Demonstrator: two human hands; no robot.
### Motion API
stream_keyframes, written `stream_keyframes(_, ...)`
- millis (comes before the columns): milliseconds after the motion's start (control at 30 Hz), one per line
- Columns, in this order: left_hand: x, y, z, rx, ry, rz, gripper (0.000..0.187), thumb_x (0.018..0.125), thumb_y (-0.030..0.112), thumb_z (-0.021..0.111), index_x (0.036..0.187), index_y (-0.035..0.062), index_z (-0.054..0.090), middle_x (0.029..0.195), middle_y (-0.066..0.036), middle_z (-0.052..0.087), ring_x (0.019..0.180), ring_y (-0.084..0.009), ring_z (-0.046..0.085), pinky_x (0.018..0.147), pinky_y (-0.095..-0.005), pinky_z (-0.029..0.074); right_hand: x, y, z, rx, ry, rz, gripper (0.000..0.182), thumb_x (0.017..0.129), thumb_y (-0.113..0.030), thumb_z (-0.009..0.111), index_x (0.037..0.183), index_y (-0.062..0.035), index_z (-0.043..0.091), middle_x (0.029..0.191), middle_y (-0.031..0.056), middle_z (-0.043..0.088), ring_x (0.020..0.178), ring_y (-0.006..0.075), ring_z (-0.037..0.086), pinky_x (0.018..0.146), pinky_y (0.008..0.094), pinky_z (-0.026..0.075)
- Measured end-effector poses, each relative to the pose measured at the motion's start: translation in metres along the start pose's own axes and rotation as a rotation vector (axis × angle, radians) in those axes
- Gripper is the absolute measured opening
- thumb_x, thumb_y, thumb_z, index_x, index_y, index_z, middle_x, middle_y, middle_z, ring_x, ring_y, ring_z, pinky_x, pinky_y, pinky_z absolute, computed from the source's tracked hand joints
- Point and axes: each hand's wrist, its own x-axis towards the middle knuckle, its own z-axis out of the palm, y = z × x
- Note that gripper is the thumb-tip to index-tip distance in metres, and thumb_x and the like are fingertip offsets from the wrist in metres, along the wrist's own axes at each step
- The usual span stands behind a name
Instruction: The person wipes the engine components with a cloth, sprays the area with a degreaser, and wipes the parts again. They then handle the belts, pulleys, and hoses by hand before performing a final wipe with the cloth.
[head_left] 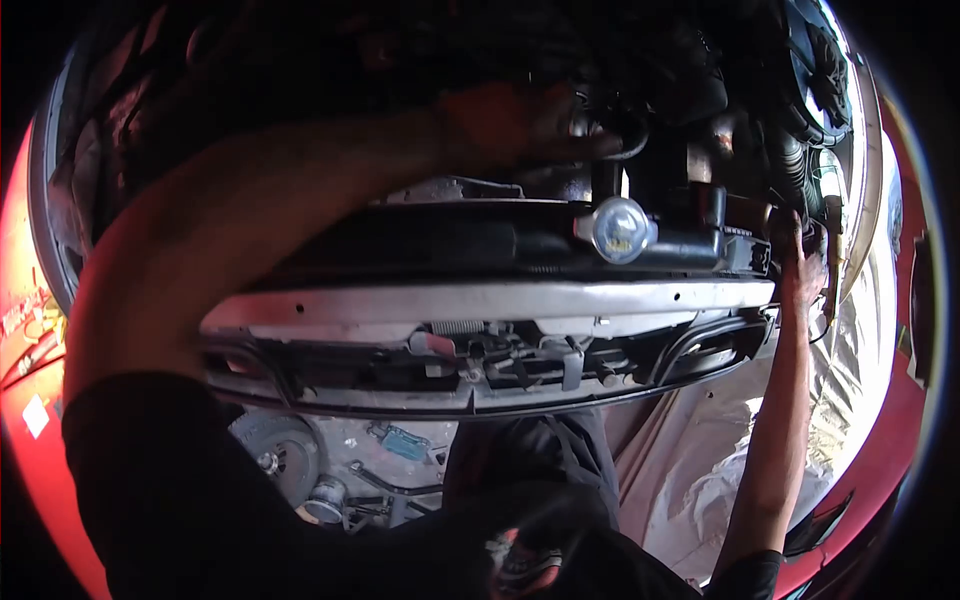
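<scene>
My left hand (545,125) reaches over the radiator into the dark engine bay, with an orange band of material at the wrist. One finger stretches toward a curved dark hose (632,140); shadow hides the other fingers and anything they touch. My right hand (808,272) is at the right end of the radiator (420,240), its fingers curled around a dark part I cannot make out. Between the hands, the radiator cap (620,230) sits on its filler neck. Just left of my right hand is a black plastic end piece (745,250).
A pale metal crossbeam (480,300) runs below the radiator, with a black lower frame (470,405) under it. A ribbed hose (790,165) stands at the right. A light cover sheet (690,470) drapes the right side. A wheel (285,455) and several tools lie on the floor.
</scene>
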Motion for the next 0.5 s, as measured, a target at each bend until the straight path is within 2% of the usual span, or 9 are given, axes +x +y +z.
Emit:
stream_keyframes(33, 0.009, -0.008, 0.005, -0.022, -0.007, 0.041, 0.078, 0.099, 0.065, 0.05, 0.148, 0.0045, 0.043, 0.101, -0.019, 0.067, 0.107, -0.0329, 0.069, 0.096, -0.0442, 0.054, -0.001, -0.001, -0.003, 0.029, 0.016, 0.004, 0.083, 0.094, 0.004, 0.054, 0.157, -0.0455, 0.033, 0.154, 0.0248, 0.044, 0.117, 0.039, 0.065, 0.087, 0.0468, 0.057)
stream_keyframes(100, 0.038, -0.032, 0.027, 0.098, 0.129, 0.263, 0.075, 0.099, 0.06, 0.056, 0.152, 0.0105, 0.037, 0.109, -0.021, 0.065, 0.104, -0.0346, 0.068, 0.091, -0.0465, 0.056, -0.004, -0.001, -0.01, 0.082, 0.037, 0.016, 0.074, 0.098, 0.0, 0.053, 0.156, -0.0443, 0.037, 0.153, 0.0234, 0.045, 0.123, 0.0388, 0.061, 0.095, 0.0468, 0.055)
stream_keyframes(133, 0.056, -0.052, 0.049, 0.181, 0.248, 0.418, 0.073, 0.096, 0.053, 0.061, 0.154, 0.0165, 0.034, 0.111, -0.022, 0.061, 0.101, -0.0353, 0.067, 0.086, -0.0472, 0.057, -0.006, -0.003, -0.012, 0.111, 0.037, 0.019, 0.069, 0.101, -0.003, 0.053, 0.155, -0.0436, 0.039, 0.153, 0.0227, 0.046, 0.125, 0.0388, 0.06, 0.098, 0.0467, 0.053)
stream_keyframes(200, 0.094, -0.094, 0.095, 0.395, 0.559, 0.688, 0.08, 0.092, 0.039, 0.073, 0.158, 0.0286, 0.028, 0.115, -0.022, 0.055, 0.095, -0.0366, 0.066, 0.076, -0.0487, 0.059, -0.004, -0.009, -0.022, 0.301, -0.011, 0.179, 0.057, 0.104, -0.023, 0.053, 0.157, -0.0337, 0.036, 0.145, 0.0237, 0.053, 0.123, 0.0415, 0.061, 0.098, 0.0486, 0.052)
stream_keyframes(233, 0.091, -0.086, 0.091, 0.346, 0.539, 0.684, 0.084, 0.09, 0.034, 0.075, 0.158, 0.0315, 0.027, 0.114, -0.022, 0.053, 0.093, -0.0365, 0.065, 0.073, -0.0483, 0.059, -0.003, -0.013, -0.026, 0.392, -0.024, 0.263, 0.056, 0.106, -0.033, 0.053, 0.159, -0.0288, 0.035, 0.141, 0.0242, 0.057, 0.122, 0.0428, 0.061, 0.098, 0.0496, 0.052)
stream_keyframes(300, 0.098, -0.085, 0.09, 0.324, 0.56, 0.704, 0.089, 0.088, 0.028, 0.078, 0.159, 0.034, 0.025, 0.11, -0.021, 0.051, 0.09, -0.0354, 0.064, 0.069, -0.0473, 0.059, -0.008, -0.007, -0.019, 0.392, -0.001, 0.212, 0.056, 0.105, -0.022, 0.053, 0.158, -0.033, 0.038, 0.147, 0.0232, 0.051, 0.124, 0.0422, 0.06, 0.101, 0.0475, 0.051)
stream_keyframes(433, 0.102, -0.096, 0.093, 0.308, 0.643, 0.753, 0.091, 0.086, 0.024, 0.079, 0.159, 0.033, 0.025, 0.105, -0.02, 0.051, 0.088, -0.0328, 0.064, 0.066, -0.0456, 0.058, -0.017, 0.017, -0.004, 0.115, 0.05, 0.023, 0.078, 0.093, 0.002, 0.056, 0.156, -0.0394, 0.04, 0.152, 0.0204, 0.046, 0.125, 0.0413, 0.058, 0.102, 0.0477, 0.052)
stream_keyframes(500, 0.103, -0.095, 0.091, 0.281, 0.643, 0.745, 0.09, 0.086, 0.021, 0.078, 0.159, 0.0326, 0.027, 0.104, -0.02, 0.051, 0.089, -0.0319, 0.064, 0.065, -0.0448, 0.057, -0.015, 0.025, 0.003, 0.258, -0.035, 0.156, 0.066, 0.095, -0.005, 0.059, 0.154, -0.0311, 0.044, 0.146, 0.0203, 0.051, 0.117, 0.0386, 0.062, 0.096, 0.0464, 0.054)
